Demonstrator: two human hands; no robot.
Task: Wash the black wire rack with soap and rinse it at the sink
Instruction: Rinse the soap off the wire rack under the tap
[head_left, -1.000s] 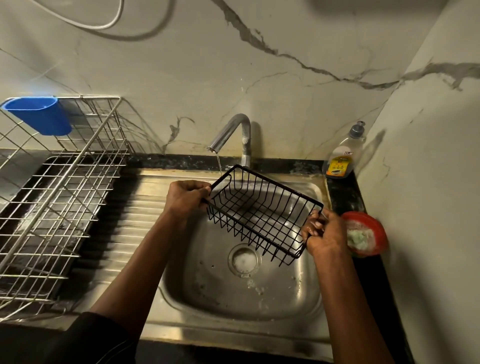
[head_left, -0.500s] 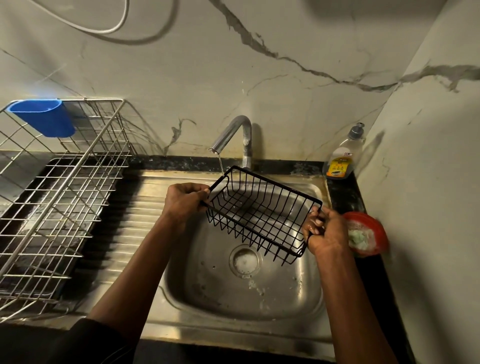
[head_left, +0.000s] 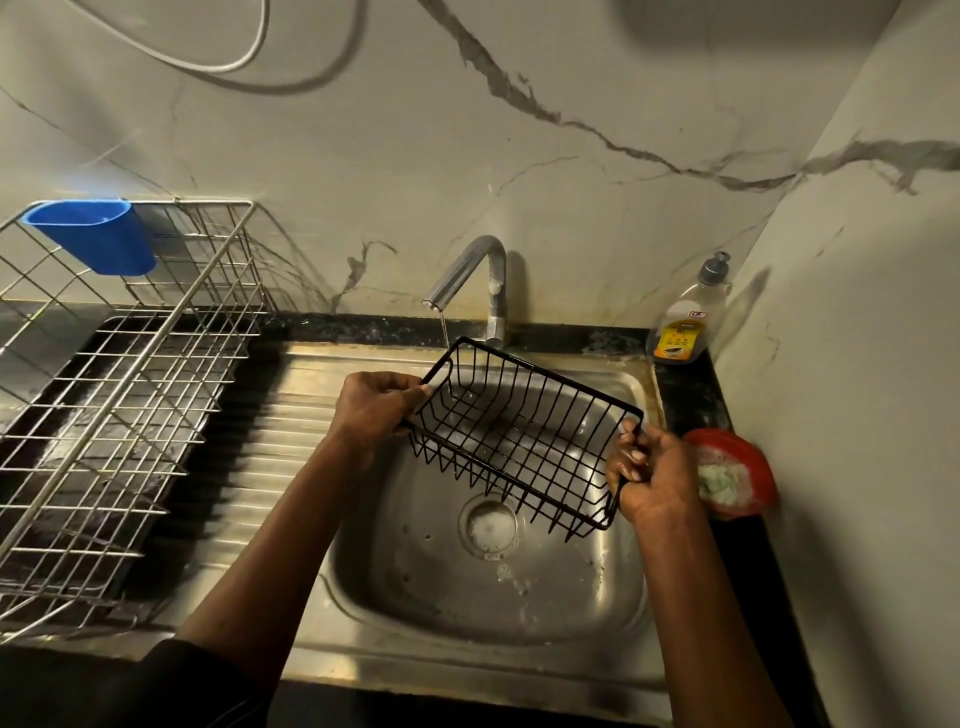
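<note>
Rack (head_left: 519, 431) held between both grips above the sink (head_left: 467, 597), corner beyond the left grip (head_left: 376, 410) under the tap (head_left: 467, 270) trickle. Left grip curls round one end rim; right grip (head_left: 652, 478) the other. Judged light, stiff, slippery wet: hold end rims.

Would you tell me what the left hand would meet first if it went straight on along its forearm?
Likely the spout of the chrome tap, just past its thin water stream. The left hand, gripping the black wire rack, points that way, though depth is unclear.
</note>
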